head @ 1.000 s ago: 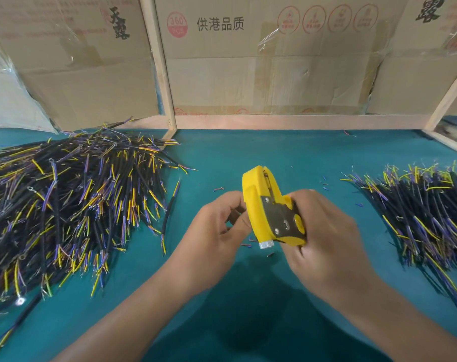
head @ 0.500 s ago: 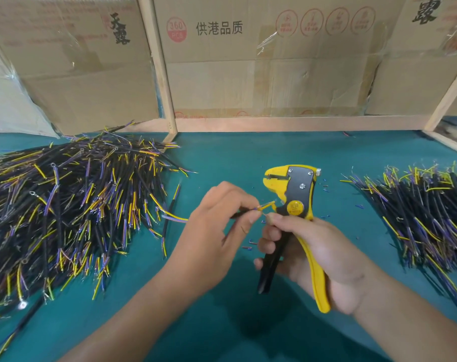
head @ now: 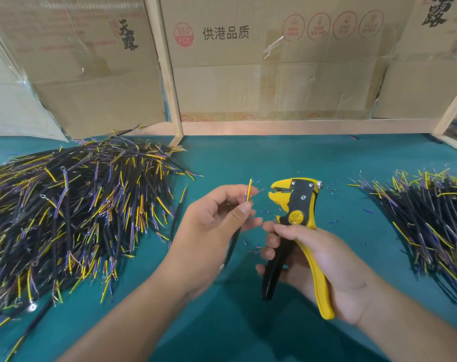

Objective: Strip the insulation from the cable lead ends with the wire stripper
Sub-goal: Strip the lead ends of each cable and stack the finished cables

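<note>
Two cable piles – one wire stripper – two hands.

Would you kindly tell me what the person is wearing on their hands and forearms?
Nothing shows on either: the left hand and right hand are gloveless, with no rings, watch or bands in view. Both forearms are uncovered to the frame's lower edge, so no sleeve appears.

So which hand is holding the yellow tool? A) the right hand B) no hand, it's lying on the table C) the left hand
A: the right hand grips the handles of the yellow wire stripper, while the left hand pinches a cable.
</note>
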The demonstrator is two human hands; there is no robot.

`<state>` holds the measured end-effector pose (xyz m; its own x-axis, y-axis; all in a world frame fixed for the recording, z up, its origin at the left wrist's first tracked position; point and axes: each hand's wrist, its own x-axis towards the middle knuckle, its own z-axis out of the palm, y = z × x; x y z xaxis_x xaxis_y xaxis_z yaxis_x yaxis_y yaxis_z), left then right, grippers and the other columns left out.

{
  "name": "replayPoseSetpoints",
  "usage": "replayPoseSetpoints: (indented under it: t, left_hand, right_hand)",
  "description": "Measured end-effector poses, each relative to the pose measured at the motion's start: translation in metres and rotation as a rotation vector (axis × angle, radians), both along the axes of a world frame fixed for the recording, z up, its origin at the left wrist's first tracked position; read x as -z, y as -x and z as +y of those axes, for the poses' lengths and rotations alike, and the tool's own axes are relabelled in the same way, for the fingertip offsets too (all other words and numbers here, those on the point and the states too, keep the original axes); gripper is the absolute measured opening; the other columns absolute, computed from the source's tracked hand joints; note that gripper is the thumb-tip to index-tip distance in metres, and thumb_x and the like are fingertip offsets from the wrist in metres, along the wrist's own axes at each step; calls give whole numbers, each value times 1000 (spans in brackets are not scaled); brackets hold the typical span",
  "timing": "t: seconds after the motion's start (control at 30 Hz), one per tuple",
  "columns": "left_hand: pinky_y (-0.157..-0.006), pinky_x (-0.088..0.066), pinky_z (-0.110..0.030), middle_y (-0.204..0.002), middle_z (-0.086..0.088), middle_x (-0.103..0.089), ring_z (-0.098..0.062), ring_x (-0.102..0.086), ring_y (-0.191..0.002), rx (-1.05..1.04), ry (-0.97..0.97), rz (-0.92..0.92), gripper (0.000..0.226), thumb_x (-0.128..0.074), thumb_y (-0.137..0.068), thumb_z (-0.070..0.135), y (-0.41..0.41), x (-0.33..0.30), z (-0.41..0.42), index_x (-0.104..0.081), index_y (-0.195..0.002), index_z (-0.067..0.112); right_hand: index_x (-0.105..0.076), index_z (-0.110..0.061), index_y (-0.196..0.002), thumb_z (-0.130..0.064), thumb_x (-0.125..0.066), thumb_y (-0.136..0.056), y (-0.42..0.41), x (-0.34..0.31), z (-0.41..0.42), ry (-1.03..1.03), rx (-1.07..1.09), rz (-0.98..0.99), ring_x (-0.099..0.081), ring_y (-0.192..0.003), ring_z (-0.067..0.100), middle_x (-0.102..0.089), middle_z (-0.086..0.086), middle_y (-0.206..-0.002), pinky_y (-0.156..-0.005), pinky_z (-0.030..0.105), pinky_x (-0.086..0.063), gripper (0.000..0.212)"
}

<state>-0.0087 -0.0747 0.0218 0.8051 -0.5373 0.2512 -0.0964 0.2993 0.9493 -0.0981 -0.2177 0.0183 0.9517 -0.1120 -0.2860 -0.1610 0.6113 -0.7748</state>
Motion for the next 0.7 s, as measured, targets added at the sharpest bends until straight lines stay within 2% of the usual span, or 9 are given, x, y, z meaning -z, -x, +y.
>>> replayPoseSetpoints:
  t: [0.1,0.17,0.27,0.33,0.4,0.43,0.53,0.6,0.7]
  left_hand:
    - [-89,-59,-40,-92,-9,-60,-20,-68,-80,66,74,105,26,-62,-87,11,2,-3,1,-61,-110,-2]
    - [-86,-60,-38,-94,-13,-55,-25,-67,-83,116,117,159,24,-63,-87,8,3,-5,1,-58,-108,-2]
    - [-81,-59,-35,-93,-12,-56,-25,-68,-84,157,152,214,16,-64,-88,4,5,-6,1,-57,-102,4]
    - [-89,-51,-44,-92,-10,-60,-24,-70,-84,168,158,236,16,-67,-89,4,6,-6,2,-56,-101,6]
    - [-94,-32,-53,-88,-7,-64,-23,-72,-84,176,162,260,19,-67,-89,6,7,-7,1,-55,-103,7]
    - [-94,-32,-53,-87,-6,-65,-22,-73,-84,179,167,272,20,-67,-89,6,7,-7,0,-54,-104,7]
    - [-89,-57,-39,-88,-11,-61,-21,-72,-84,191,231,310,18,-64,-86,3,8,-7,-1,-55,-102,6]
    - [-84,-58,-32,-89,-14,-57,-21,-71,-83,195,266,305,18,-64,-87,0,8,-8,-1,-55,-101,5]
    - [-80,-57,-31,-88,-15,-57,-25,-70,-81,124,220,223,16,-67,-85,5,4,-8,1,-56,-96,4]
  right_hand:
    - [-73,-8,-86,-14,-76,-76,1,1,6,17,-50,-14,-53,-65,26,-52,11,-74,-69,48,-57,12]
    - [-72,-12,-83,-13,-79,-78,3,2,11,38,-90,-27,-53,-67,26,-51,10,-74,-72,49,-56,8]
    - [-74,-16,-82,-22,-77,-75,6,5,19,83,-141,-39,-53,-70,25,-50,9,-74,-72,47,-56,10]
    - [-75,-11,-88,-23,-79,-74,8,6,24,94,-159,-37,-53,-69,26,-50,11,-75,-70,46,-55,19]
    - [-75,-3,-95,-22,-80,-73,9,7,26,91,-150,-22,-56,-67,27,-53,12,-74,-68,44,-55,30]
    - [-76,-4,-95,-22,-80,-73,9,6,28,99,-151,-24,-58,-66,26,-56,11,-72,-67,42,-55,28]
    - [-79,-12,-80,-17,-83,-77,12,1,32,114,-150,-48,-62,-62,23,-62,7,-67,-61,34,-55,8]
    - [-74,-13,-69,-19,-78,-70,12,1,33,92,-116,-45,-60,-58,23,-57,9,-64,-58,34,-54,7]
    - [-73,-15,-66,-23,-77,-67,12,2,33,122,-77,-29,-56,-61,24,-54,10,-65,-68,42,-52,10]
